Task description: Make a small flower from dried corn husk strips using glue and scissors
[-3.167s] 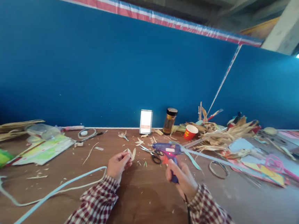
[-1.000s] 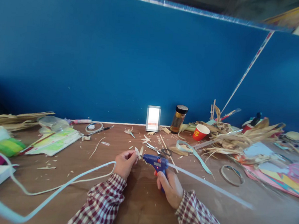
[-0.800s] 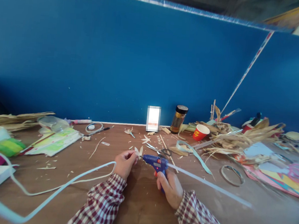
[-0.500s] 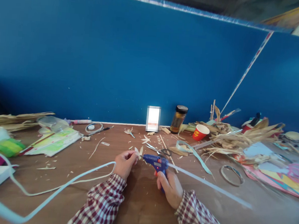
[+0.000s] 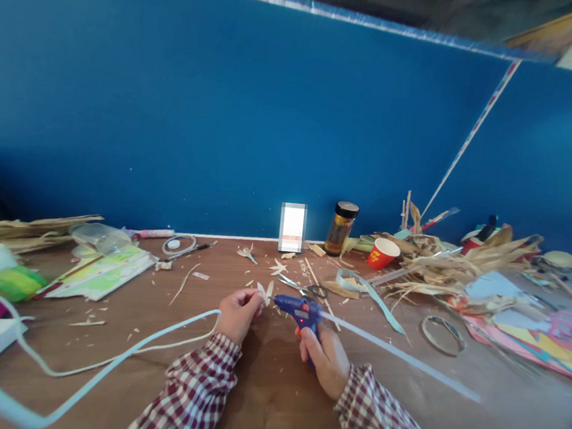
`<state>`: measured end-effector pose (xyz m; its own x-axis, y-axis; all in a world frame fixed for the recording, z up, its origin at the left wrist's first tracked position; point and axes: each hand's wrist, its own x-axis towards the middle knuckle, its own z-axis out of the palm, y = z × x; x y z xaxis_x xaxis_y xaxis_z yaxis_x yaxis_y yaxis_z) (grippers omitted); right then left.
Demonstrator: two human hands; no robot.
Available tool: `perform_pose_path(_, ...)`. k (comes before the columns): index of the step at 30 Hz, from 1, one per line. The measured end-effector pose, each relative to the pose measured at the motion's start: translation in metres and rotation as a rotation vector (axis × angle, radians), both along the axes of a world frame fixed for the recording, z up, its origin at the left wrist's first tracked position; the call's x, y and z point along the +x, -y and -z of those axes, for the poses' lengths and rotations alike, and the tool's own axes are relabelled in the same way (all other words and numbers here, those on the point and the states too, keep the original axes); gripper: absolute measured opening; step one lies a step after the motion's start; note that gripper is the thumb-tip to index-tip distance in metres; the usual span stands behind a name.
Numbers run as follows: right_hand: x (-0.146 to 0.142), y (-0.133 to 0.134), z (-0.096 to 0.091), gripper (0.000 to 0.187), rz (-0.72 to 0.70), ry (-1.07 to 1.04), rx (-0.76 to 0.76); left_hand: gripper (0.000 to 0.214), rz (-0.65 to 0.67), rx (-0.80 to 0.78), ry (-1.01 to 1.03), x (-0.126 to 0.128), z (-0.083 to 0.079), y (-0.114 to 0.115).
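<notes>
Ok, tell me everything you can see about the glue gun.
The glue gun has a blue, plastic-looking body with a pale label, a small red light that glows and what looks like an orange-red trigger. The right hand grips its handle, hiding most of it. A long, translucent glue stick juts from its rear. It is held over the table, nozzle towards the petals in the left hand; whether they touch is unclear.

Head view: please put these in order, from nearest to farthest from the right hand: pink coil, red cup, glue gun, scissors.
1. Glue gun, held in the right hand.
2. Scissors, just beyond its barrel.
3. Red cup, farther back, to the right.
4. Pink coil, at far right.
</notes>
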<state>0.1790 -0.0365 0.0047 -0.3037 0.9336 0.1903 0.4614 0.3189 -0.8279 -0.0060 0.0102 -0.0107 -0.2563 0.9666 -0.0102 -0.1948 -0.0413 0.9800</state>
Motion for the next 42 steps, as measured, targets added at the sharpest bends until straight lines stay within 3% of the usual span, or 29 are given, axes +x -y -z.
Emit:
perform_pose_path(9,0.0,0.0,0.001,0.045,-0.008,0.038,0.014,0.02,-0.035,-0.022,0.026,0.0,-0.003,0.0)
perform_pose_path(16,0.0,0.0,-0.003,0.046,-0.008,0.024,0.011,0.02,0.043,0.053,-0.029,-0.001,0.003,0.0)
perform_pose_path(28,0.0,0.0,0.004,0.043,-0.001,0.003,0.017,0.023,-0.048,-0.013,0.031,0.0,-0.001,0.0)
perform_pose_path(42,0.0,0.001,-0.006,0.041,-0.031,0.025,0.003,0.023,-0.031,-0.007,0.05,0.001,-0.003,0.001)
